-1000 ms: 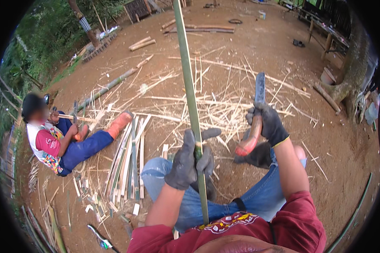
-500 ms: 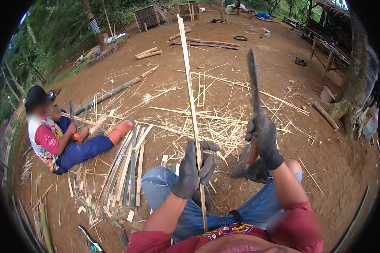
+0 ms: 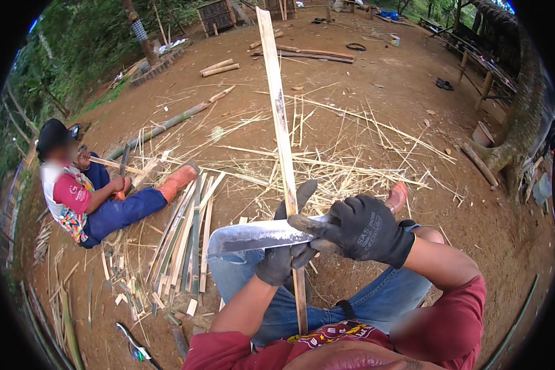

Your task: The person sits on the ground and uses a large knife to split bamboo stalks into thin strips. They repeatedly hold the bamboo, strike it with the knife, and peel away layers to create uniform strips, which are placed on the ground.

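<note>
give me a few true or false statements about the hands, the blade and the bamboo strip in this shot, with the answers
1. The left hand grips the long bamboo strip. True.
2. The right hand wears no glove. False: both hands wear dark gloves.
3. The big knife lies crosswise against the strip, its blade pointing to the person's left. True.
4. The strip lies flat on the ground. False: it is held up, running away from the person over the knees.
5. Another person sits on the ground at the left, beside a row of split bamboo slats. True.
</note>
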`<action>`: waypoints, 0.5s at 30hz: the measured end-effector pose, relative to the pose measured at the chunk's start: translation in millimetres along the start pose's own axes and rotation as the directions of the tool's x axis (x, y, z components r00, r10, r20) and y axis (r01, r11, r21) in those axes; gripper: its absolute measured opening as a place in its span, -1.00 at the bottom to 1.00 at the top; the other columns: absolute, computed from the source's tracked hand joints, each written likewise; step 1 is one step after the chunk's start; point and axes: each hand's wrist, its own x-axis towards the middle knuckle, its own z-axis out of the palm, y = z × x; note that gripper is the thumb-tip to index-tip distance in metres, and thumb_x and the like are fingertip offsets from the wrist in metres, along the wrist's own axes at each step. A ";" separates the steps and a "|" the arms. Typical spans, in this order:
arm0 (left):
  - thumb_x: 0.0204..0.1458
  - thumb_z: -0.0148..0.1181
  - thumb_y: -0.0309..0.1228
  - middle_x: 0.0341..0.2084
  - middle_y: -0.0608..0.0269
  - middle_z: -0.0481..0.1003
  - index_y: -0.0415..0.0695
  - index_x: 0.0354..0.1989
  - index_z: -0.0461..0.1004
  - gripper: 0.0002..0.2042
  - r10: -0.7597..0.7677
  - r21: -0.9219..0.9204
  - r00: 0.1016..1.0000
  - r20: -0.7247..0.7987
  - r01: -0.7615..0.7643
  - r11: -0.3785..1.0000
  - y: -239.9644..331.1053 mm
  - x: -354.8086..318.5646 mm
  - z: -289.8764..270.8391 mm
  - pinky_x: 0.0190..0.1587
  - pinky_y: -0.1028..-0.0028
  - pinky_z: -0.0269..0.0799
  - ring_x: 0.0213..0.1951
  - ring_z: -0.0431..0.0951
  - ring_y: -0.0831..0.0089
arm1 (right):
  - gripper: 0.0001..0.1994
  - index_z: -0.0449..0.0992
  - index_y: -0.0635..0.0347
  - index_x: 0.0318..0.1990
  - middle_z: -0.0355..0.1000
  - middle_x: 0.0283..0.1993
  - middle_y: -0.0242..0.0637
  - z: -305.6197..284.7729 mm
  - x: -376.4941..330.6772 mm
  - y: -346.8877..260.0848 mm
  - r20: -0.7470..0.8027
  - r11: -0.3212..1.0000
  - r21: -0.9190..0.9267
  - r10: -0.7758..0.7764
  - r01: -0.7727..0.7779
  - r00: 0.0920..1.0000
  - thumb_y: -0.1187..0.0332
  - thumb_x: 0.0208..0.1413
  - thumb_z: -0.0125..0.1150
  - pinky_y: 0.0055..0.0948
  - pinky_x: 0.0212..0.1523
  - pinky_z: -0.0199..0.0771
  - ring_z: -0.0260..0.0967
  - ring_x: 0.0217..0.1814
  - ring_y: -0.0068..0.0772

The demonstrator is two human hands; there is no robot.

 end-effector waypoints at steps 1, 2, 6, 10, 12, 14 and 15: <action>0.29 -0.01 -0.09 -0.59 0.49 0.40 -0.04 0.48 -0.11 -0.32 -0.041 -0.138 0.998 0.055 0.048 0.989 -0.1 -0.2 -1.0 -0.52 0.71 0.36 -0.68 0.34 0.74 | -0.45 0.31 -0.41 0.31 0.24 -0.45 -0.42 -6.5 4.6 2.5 0.000 0.999 -0.035 0.012 -0.012 1.000 -0.06 0.13 0.13 -0.40 -0.49 0.28 0.30 -0.48 -0.46; 0.32 -0.10 -0.02 -0.66 0.51 0.34 -0.02 0.48 -0.10 -0.35 -0.048 -0.372 0.987 0.154 0.103 0.923 -0.2 0.5 -2.9 -0.61 0.72 0.29 -0.75 0.26 0.73 | -0.41 0.19 -0.47 0.41 0.20 -0.49 -0.43 -9.7 8.5 6.4 0.000 0.997 -0.069 0.024 -0.024 1.000 -0.08 0.21 0.04 -0.44 -0.51 0.26 0.28 -0.52 -0.49; 0.34 -0.37 0.12 -0.84 0.49 0.11 -0.05 0.47 -0.08 -0.34 -0.134 -0.209 0.991 0.030 0.137 0.968 2.7 -2.5 11.3 -0.83 0.63 0.02 -0.89 0.02 0.66 | -0.45 0.25 -0.49 0.38 0.23 -0.49 -0.39 -18.8 21.3 34.5 0.004 0.989 -0.080 0.127 -0.126 0.992 -0.13 0.22 0.02 -0.42 -0.54 0.27 0.28 -0.56 -0.48; 0.36 -0.40 0.08 -0.84 0.46 0.14 -0.06 0.48 -0.16 -0.35 -0.122 -0.178 0.988 0.092 0.137 0.974 9.1 -2.1 19.1 -0.82 0.62 0.05 -0.89 0.07 0.65 | -0.50 0.37 -0.40 0.30 0.31 -0.50 -0.37 -35.1 41.1 71.8 -0.159 0.982 -0.110 0.137 -0.156 0.978 -0.03 0.19 0.14 -0.34 -0.56 0.33 0.35 -0.56 -0.42; 0.36 -0.40 0.08 -0.84 0.45 0.15 -0.07 0.48 -0.17 -0.34 -0.123 -0.150 0.985 0.124 0.141 0.979 6.3 -2.6 17.9 -0.82 0.61 0.06 -0.89 0.09 0.65 | -0.51 0.41 -0.38 0.27 0.31 -0.54 -0.36 -42.3 52.4 93.2 -0.271 0.972 -0.160 0.127 -0.175 0.954 0.01 0.16 0.20 -0.32 -0.58 0.35 0.36 -0.57 -0.39; 0.36 -0.40 0.09 -0.84 0.44 0.17 -0.08 0.48 -0.17 -0.34 -0.135 -0.128 0.983 0.123 0.151 0.980 8.8 -2.6 23.4 -0.83 0.61 0.06 -0.89 0.10 0.66 | -0.56 0.46 -0.35 0.23 0.30 -0.55 -0.34 -48.3 63.5 118.8 -0.340 0.954 -0.234 0.101 -0.188 0.935 0.02 0.19 0.18 -0.31 -0.60 0.36 0.35 -0.61 -0.36; 0.36 -0.40 0.09 -0.84 0.44 0.17 -0.08 0.48 -0.17 -0.34 -0.137 -0.128 0.982 0.130 0.154 0.980 8.3 -2.4 24.8 -0.83 0.61 0.06 -0.89 0.09 0.66 | -0.58 0.47 -0.34 0.22 0.31 -0.55 -0.34 -54.0 68.6 129.4 -0.362 0.947 -0.261 0.086 -0.189 0.928 0.02 0.20 0.18 -0.31 -0.60 0.36 0.35 -0.61 -0.36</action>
